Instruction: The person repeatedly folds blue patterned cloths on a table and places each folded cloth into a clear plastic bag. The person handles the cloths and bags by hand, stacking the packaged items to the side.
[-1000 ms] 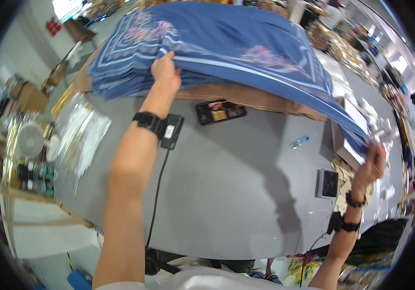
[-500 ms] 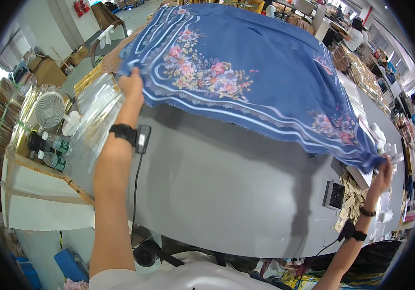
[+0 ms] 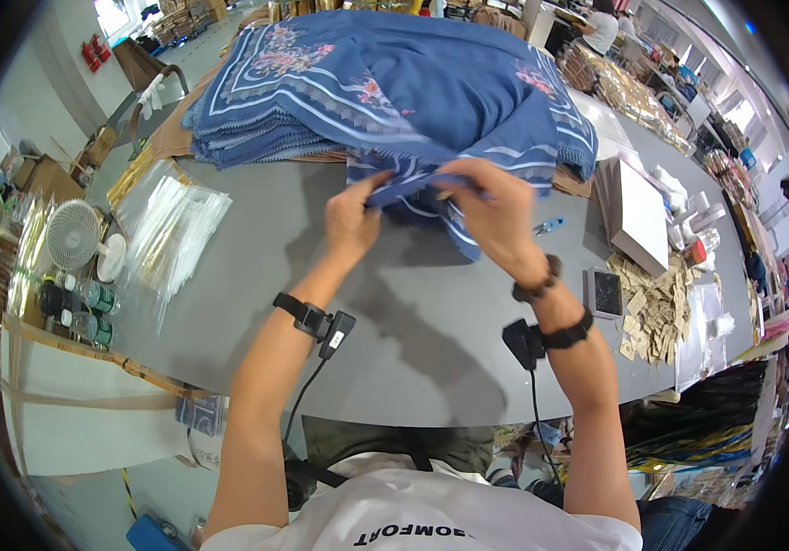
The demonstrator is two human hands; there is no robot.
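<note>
A blue scarf (image 3: pixel 449 87) with pink flowers and white striped borders is gathered toward the middle of the table's far side. My left hand (image 3: pixel 351 219) is closed on its bunched edge. My right hand (image 3: pixel 495 209), slightly blurred, grips the same edge a little to the right, and a corner hangs between and below the hands. Beneath and to the left lies a stack of like blue scarves (image 3: pixel 247 138), their frayed edges layered. Each of my wrists wears a black strap with a small cabled device.
Clear plastic sleeves (image 3: pixel 174 234) lie at the left, near a white fan (image 3: pixel 75 234) and bottles (image 3: pixel 91 294). On the right are blue snips (image 3: pixel 550 225), a white box (image 3: pixel 637 216), a small dark box (image 3: pixel 604 292) and scattered brown tags (image 3: pixel 656 312). A person (image 3: pixel 599 29) sits farther back.
The scarf was spread wide between my outstretched hands. Both hands have come together at the middle, bringing its edge inward, and the stack underneath now shows.
</note>
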